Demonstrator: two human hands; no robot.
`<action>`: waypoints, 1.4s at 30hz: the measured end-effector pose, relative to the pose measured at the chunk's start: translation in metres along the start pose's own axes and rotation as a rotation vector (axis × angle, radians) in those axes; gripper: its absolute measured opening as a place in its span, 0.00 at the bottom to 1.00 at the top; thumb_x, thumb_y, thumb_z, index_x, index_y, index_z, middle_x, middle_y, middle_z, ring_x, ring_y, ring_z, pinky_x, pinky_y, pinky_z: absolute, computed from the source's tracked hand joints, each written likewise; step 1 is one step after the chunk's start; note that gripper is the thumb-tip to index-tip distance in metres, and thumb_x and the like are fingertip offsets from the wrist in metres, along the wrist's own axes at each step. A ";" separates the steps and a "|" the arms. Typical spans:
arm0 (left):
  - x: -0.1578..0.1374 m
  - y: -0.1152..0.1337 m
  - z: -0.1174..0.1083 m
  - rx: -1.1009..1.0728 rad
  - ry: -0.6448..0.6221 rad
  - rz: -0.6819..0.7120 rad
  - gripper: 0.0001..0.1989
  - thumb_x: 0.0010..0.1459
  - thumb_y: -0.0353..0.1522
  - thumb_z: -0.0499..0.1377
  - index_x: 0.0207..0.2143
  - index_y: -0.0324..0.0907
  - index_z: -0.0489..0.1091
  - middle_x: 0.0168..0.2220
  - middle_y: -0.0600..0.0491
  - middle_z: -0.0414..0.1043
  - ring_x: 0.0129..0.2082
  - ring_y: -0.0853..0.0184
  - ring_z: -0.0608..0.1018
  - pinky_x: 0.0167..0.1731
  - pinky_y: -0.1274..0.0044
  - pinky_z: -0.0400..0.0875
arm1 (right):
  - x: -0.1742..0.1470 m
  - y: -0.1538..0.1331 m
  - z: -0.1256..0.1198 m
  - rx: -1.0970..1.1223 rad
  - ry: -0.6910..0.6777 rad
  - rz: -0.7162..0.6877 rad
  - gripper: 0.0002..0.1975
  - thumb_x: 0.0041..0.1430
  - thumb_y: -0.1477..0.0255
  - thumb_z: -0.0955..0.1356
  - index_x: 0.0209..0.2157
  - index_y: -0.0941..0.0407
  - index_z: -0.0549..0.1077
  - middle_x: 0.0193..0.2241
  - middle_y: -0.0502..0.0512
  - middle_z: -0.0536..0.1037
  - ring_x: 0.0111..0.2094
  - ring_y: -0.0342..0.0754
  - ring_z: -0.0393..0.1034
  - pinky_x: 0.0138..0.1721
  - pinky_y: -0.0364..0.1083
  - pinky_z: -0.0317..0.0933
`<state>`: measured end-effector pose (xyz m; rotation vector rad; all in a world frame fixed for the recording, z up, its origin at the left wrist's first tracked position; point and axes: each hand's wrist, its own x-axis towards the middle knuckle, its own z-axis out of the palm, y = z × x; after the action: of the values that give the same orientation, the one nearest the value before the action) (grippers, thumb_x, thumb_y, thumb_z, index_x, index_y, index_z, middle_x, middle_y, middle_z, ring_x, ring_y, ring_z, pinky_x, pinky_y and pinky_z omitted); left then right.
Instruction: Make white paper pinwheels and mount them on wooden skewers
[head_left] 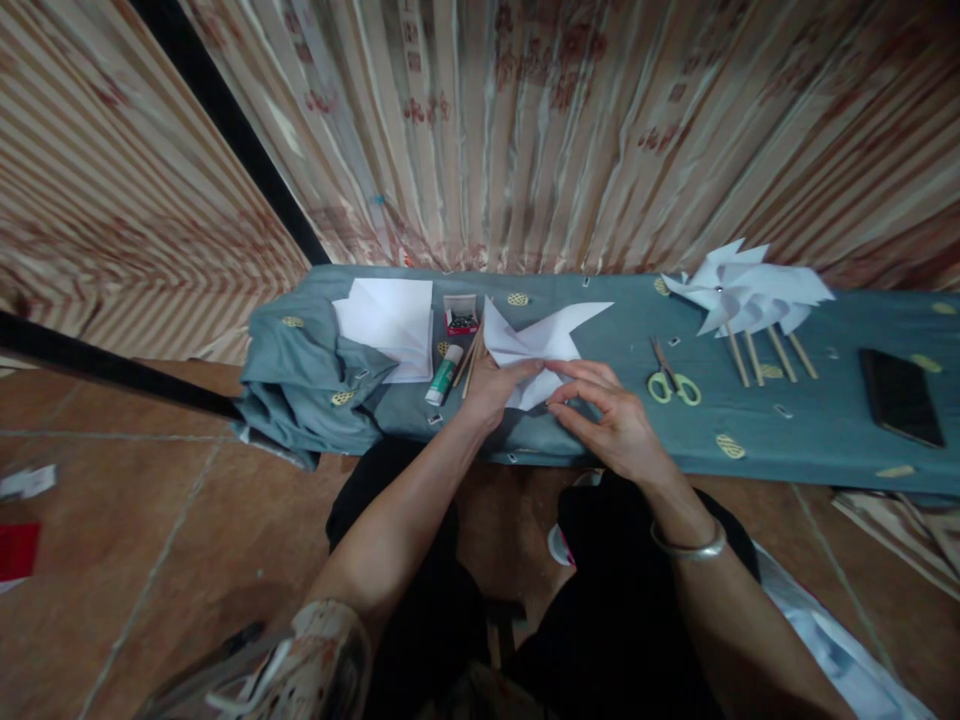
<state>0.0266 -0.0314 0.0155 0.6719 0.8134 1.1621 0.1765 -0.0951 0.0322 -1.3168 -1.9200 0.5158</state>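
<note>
Your left hand (490, 388) pinches the folded paper (541, 340) under its thumb, just ahead; your right hand (616, 418), half-curled, meets its near-right side, grip unclear. Its longest point slants away rightward.

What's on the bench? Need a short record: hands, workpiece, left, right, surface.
left hand: holds workpiece, thumb on top
right hand: fingers at workpiece's edge, grip unclear
workpiece: white paper with pointed flaps
left of workpiece: paper sheets, small open box, green-and-white tube, thin sticks
right of workpiece: scissors, white pinwheels on sticks, dark phone
surface: patterned blue-green cloth
</note>
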 end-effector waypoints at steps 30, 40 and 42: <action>-0.005 -0.008 0.006 0.151 -0.022 0.078 0.12 0.35 0.27 0.70 0.27 0.39 0.76 0.27 0.54 0.78 0.30 0.65 0.78 0.34 0.75 0.72 | 0.003 0.015 0.006 0.104 0.328 0.175 0.06 0.55 0.63 0.71 0.31 0.50 0.79 0.61 0.53 0.65 0.66 0.59 0.52 0.66 0.61 0.45; -0.005 -0.008 0.005 0.174 -0.064 0.090 0.13 0.34 0.28 0.70 0.27 0.37 0.76 0.26 0.55 0.78 0.27 0.68 0.77 0.32 0.76 0.72 | 0.004 0.016 0.005 0.145 0.335 0.170 0.09 0.53 0.61 0.72 0.30 0.51 0.79 0.58 0.54 0.69 0.63 0.57 0.57 0.65 0.59 0.46; -0.004 -0.009 0.005 0.180 -0.068 0.102 0.13 0.35 0.28 0.70 0.28 0.37 0.76 0.27 0.55 0.78 0.27 0.68 0.77 0.32 0.76 0.72 | 0.004 0.015 0.005 0.152 0.334 0.160 0.08 0.54 0.62 0.72 0.30 0.51 0.79 0.57 0.54 0.70 0.63 0.57 0.57 0.65 0.59 0.47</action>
<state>0.0343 -0.0382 0.0115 0.9058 0.8406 1.1598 0.1814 -0.0847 0.0199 -1.3675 -1.4835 0.4761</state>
